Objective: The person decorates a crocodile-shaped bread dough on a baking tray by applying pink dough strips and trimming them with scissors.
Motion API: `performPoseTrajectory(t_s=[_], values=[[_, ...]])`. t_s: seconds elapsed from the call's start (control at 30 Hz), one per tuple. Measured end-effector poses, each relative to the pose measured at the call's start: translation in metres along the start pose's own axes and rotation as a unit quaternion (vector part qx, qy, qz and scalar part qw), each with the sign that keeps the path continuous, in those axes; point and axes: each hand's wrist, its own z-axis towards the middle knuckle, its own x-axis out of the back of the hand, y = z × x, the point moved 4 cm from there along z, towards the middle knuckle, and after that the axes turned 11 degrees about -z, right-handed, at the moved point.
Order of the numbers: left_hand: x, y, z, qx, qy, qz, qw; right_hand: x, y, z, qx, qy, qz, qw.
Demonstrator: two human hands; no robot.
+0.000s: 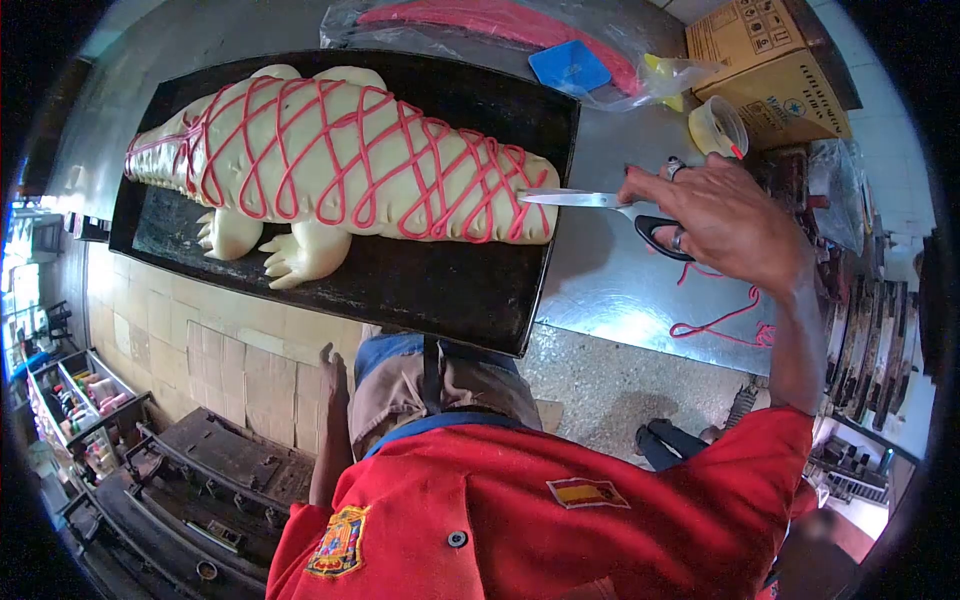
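Observation:
My right hand (pixel 735 220) grips a pair of scissors (pixel 575 199) by the black handles. Their blades point left, and the tips meet the narrow right end of a pale, crocodile-shaped dough piece (pixel 300 160). Red-pink strands (pixel 345 120) cross its back in a looped lattice, and two clawed feet (pixel 305 255) stick out along its near side. It lies on a black tray (pixel 430 290). My left hand (pixel 334 385) hangs beside my body, below the tray's near edge, seen nearly edge-on with its fingers extended and nothing visible in it.
A loose red-pink strand (pixel 715 325) lies on the metal table (pixel 600 280). Beyond the tray are pink dough (pixel 500 22) in plastic, a blue scraper (pixel 570 67), a tub (pixel 717 128) and a cardboard box (pixel 770 75). Dark racks (pixel 190 500) stand lower left.

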Motion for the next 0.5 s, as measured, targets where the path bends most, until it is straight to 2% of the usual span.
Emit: performPoseTrajectory(t_s=[0.07, 0.13, 0.2, 0.27, 0.37, 0.43, 0.5], values=[[-0.006, 0.021, -0.005, 0.000, 0.010, 0.035, 0.999, 0.002, 0.001, -0.003, 0.031, 0.074, -0.018, 0.997], [-0.008, 0.033, -0.009, -0.035, -0.017, 0.042, 0.998, 0.014, -0.002, -0.007, 0.012, 0.048, -0.015, 0.999], [-0.007, 0.037, -0.011, -0.019, -0.013, 0.045, 0.999, 0.022, -0.008, -0.008, -0.008, 0.023, -0.011, 1.000], [-0.008, 0.036, -0.013, -0.002, -0.013, 0.050, 0.999, 0.033, -0.021, -0.006, 0.017, 0.086, -0.038, 0.995], [-0.003, 0.020, -0.005, -0.001, -0.007, 0.031, 0.999, 0.026, -0.025, 0.014, 0.037, 0.124, -0.010, 0.992], [-0.004, 0.023, -0.010, -0.008, 0.013, 0.067, 0.998, 0.021, -0.029, 0.027, 0.044, 0.121, -0.016, 0.992], [-0.003, 0.024, -0.013, -0.012, 0.019, 0.039, 0.999, 0.015, -0.025, 0.035, 0.053, 0.116, -0.022, 0.992]])
